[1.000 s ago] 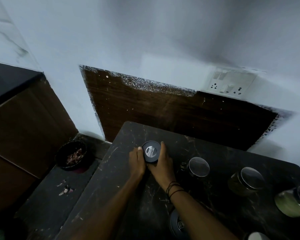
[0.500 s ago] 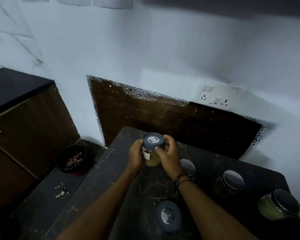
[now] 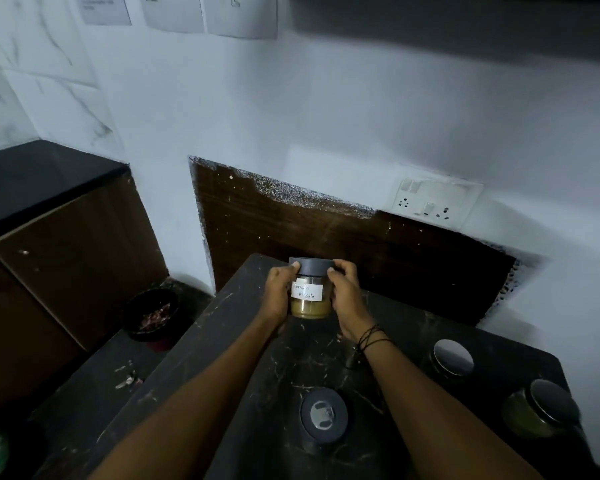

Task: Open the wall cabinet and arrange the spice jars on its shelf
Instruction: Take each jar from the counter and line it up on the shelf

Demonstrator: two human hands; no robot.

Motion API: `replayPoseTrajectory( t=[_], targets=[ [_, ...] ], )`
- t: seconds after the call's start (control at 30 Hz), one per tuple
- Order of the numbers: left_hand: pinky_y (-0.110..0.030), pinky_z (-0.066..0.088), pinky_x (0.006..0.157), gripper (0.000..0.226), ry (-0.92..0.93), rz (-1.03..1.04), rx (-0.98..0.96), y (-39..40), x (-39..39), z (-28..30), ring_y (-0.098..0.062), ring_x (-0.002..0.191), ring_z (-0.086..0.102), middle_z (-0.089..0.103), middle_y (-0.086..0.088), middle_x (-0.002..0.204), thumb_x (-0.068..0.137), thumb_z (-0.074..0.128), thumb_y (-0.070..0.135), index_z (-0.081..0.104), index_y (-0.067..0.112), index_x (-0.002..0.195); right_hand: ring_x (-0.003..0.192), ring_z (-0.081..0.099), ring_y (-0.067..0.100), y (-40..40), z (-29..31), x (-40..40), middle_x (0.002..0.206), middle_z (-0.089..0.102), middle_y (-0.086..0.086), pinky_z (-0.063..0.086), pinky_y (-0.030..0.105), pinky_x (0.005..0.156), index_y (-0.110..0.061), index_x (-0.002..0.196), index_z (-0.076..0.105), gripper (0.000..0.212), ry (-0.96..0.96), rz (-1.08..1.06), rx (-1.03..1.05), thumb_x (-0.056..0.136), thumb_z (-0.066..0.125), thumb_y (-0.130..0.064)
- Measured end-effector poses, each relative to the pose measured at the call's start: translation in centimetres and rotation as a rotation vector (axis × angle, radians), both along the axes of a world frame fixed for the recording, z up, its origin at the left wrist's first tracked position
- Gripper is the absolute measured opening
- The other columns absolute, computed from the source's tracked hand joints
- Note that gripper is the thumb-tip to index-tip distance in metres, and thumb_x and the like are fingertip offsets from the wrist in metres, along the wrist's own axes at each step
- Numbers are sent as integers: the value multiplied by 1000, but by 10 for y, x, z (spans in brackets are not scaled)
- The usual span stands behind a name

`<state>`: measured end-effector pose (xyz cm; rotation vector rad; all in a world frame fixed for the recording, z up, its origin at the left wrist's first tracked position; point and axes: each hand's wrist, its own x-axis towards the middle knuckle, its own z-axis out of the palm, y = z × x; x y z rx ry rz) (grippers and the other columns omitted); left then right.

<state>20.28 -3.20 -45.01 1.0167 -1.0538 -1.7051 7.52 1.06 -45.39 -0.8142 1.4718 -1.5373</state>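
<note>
A glass spice jar (image 3: pixel 309 296) with a grey lid and a white handwritten label is held up above the dark marble table (image 3: pixel 264 375). My left hand (image 3: pixel 278 295) grips its left side and my right hand (image 3: pixel 346 299) its right side. Yellowish powder fills the jar's lower part. Three more jars stand on the table: a grey-lidded jar (image 3: pixel 323 415) close to me, a metal-lidded jar (image 3: pixel 451 356) to the right, and another jar with greenish contents (image 3: pixel 542 408) at the far right. The dark underside of a wall unit (image 3: pixel 465 26) runs along the top right.
A white socket plate (image 3: pixel 433 202) sits on the wall above a brown panel (image 3: pixel 326 244). Left of the table, a dark bowl (image 3: pixel 151 315) with scraps rests on a lower ledge beside a brown counter unit (image 3: pixel 66 258). Papers (image 3: pixel 174 10) hang on the wall above.
Both hands have lifted the jar off the table and raised it, so its side label now shows. The view has tilted upward, showing more wall.
</note>
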Motion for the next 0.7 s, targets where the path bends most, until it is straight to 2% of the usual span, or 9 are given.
replayPoseTrajectory(
  t=[0.1,0.17,0.23,0.3,0.43,0.53,0.63,0.7],
  targets=[
    [-67,43,97,47,30,-1,-47,-9,-8,24,-56,115,54,51,-43,126,98,54,26,47,-11,125,100,65,24,-3,28,-4,116,61,10,55,36,80,-18,125,45,27,9,-4,-89,98,47,-15],
    [-61,46,94,51,48,-6,-106,-17,-12,48,-48,104,58,53,-40,117,98,55,26,46,-16,126,104,64,26,-8,51,-8,119,61,12,55,40,84,-18,124,46,29,15,20,-147,96,49,-11],
    [-64,44,96,54,76,-8,-142,-27,-15,79,-40,101,55,51,-43,118,97,56,28,45,-17,127,109,62,29,-13,81,-11,121,61,12,53,44,90,-22,121,48,31,37,31,-205,94,50,-7],
    [-65,44,96,56,115,-26,-203,-36,-19,109,-37,99,55,52,-42,116,96,57,30,46,-17,123,111,61,30,-20,111,-14,121,62,11,53,42,89,-24,120,50,33,64,21,-257,93,51,-6],
    [-44,52,79,26,223,-39,-294,-52,-25,172,-31,92,60,60,-19,96,98,53,30,52,5,105,115,60,27,-29,177,-18,126,60,8,53,44,92,-29,126,50,37,175,7,-360,92,54,-14],
    [-36,55,69,21,247,-63,-388,-59,-25,220,-28,93,61,61,-10,97,99,49,34,49,15,89,117,57,19,-29,231,-21,128,58,-1,54,37,88,-34,125,49,39,254,25,-451,88,57,-23],
    [-38,54,74,18,274,-107,-473,-62,-24,262,-32,106,58,62,-10,108,97,49,35,53,19,92,112,60,15,-29,277,-25,123,60,-8,54,26,75,-40,118,50,32,282,44,-523,94,55,-20],
    [-42,48,80,18,287,-113,-523,-62,-24,289,-32,107,56,61,-10,110,89,53,38,56,21,91,106,63,13,-28,304,-27,119,62,-10,55,22,70,-42,115,51,29,290,41,-558,96,53,-19]
  ],
)
